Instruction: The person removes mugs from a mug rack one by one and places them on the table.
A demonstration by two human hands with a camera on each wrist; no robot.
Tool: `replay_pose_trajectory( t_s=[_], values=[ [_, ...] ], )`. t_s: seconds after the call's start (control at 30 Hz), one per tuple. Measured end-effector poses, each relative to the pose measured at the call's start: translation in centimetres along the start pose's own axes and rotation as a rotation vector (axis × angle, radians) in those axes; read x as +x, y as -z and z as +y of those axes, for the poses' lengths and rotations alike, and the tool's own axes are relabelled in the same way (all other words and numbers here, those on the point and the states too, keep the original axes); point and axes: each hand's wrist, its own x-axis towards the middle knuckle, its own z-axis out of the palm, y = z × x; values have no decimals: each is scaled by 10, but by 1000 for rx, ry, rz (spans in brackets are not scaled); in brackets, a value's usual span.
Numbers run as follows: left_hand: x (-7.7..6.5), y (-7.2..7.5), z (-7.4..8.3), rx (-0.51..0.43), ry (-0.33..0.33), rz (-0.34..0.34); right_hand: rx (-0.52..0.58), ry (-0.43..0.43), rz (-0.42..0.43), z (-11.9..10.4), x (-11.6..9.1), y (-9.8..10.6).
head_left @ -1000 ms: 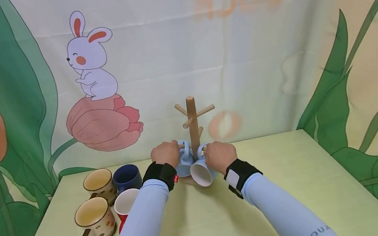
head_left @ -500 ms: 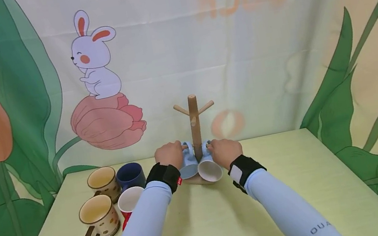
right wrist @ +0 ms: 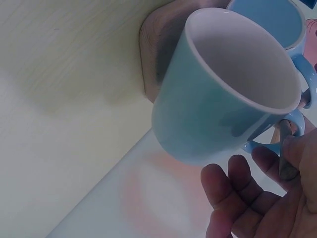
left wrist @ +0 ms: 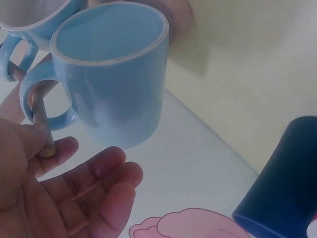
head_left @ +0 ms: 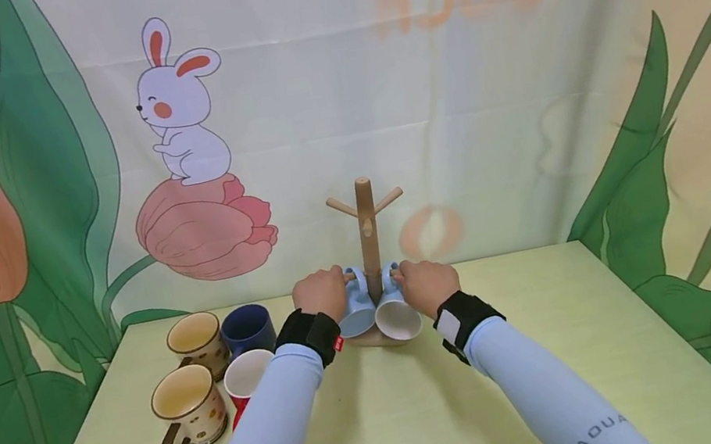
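Clock directions apply to the head view, with 12 o'clock pointing away from the person. The wooden rack (head_left: 370,247) stands upright near the 12 o'clock edge of the counter (head_left: 393,437); its base (head_left: 376,340) shows partly beneath two light blue mugs. The blue-lined mug (left wrist: 114,94) hangs by its handle from the left lower peg (left wrist: 39,106), at 8 o'clock from the post. The white-lined mug (right wrist: 213,114) hangs by its handle from the right lower peg (right wrist: 286,158), at 5 o'clock from the post. Both mugs are tilted, mouths toward 6 o'clock, one just beside the other; contact between them cannot be confirmed. The left hand (head_left: 321,295), at 9 o'clock, pinches the end of the left lower peg between thumb and index finger; its remaining fingers are loosely bent below the mug. The right hand (head_left: 430,287), at 3 o'clock, pinches the end of the right lower peg in the same manner. Upper pegs (head_left: 389,199) project from the post toward 10, 2 and 6 o'clock. Four cups stand upright at 8 to 9 o'clock from the rack: the rear patterned cup (head_left: 200,354); the dark blue cup (head_left: 251,339) at its 3 o'clock; the front patterned cup (head_left: 200,418), handle toward 7 o'clock; and the red cup (head_left: 239,403), partly hidden by the left sleeve (head_left: 265,436).
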Motion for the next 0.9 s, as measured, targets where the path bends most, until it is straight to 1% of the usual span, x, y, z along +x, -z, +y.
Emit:
replay_pose_trajectory(
  t_s=[0.13,0.27,0.43,0.53,0.67,0.8,0.87,0.9],
  values=[
    [-4,2,0,0,4,0,13,11,-19,2,1,-1],
    [-7,5,-1,7,9,-7,50,9,-30,8,3,-6],
    [-15,10,-5,2,17,5,98,-23,-74,21,0,-11],
    [-22,12,-8,1,16,8,114,-17,-72,30,-4,-12],
    [-35,15,-11,8,-1,11,72,30,-31,44,-11,-18],
    [-48,17,-10,9,-25,11,34,89,-1,57,-19,-27],
    [-54,18,-7,6,-38,-14,19,131,14,63,-22,-33],
    [-57,19,-5,12,-50,-44,10,153,24,66,-23,-37]
  ],
)
